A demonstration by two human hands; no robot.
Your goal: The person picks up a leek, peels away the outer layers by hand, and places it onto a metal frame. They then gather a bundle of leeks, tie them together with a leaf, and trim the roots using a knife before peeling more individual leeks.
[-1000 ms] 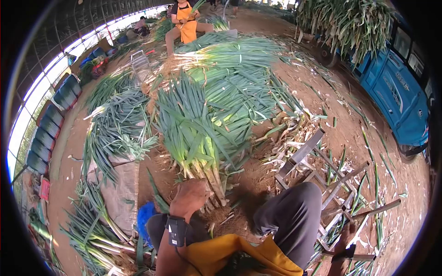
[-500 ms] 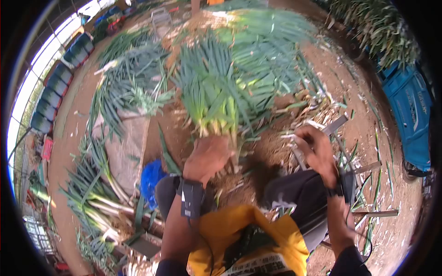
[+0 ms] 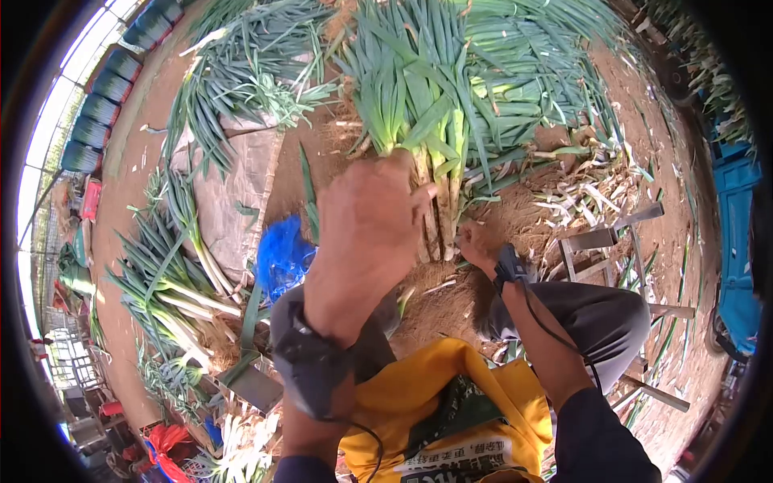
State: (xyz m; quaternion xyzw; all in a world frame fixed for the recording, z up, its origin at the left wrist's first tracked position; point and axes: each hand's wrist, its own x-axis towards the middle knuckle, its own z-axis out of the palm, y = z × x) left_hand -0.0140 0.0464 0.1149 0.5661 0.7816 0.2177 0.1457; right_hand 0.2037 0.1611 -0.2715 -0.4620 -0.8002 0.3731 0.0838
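Long green onions [image 3: 439,121] lie in a thick bunch before me, their pale stalks pointing toward my knees. My left hand [image 3: 366,225] is closed around stalks at the bunch's left side; its curled fingers are mostly hidden under the back of the hand, while the thumb lies across toward the right-hand stalks. Close to the root ends, my right hand [image 3: 481,244] has its fingers pinched together. Whatever is in that pinch, if anything, is too small to make out. Brown soil clings to the lower stalks.
More green onions lie on a sheet [image 3: 229,185] at left, with a loose pile [image 3: 173,302] nearer me. A blue plastic bag [image 3: 283,258] sits by my left knee. Metal bars [image 3: 592,240] and peeled scraps [image 3: 588,193] are at right; a blue crate [image 3: 737,217] stands beyond.
My left hand has risen closer to the camera. My right hand has moved left and down to the root ends of the bunch. The view has tilted downward.
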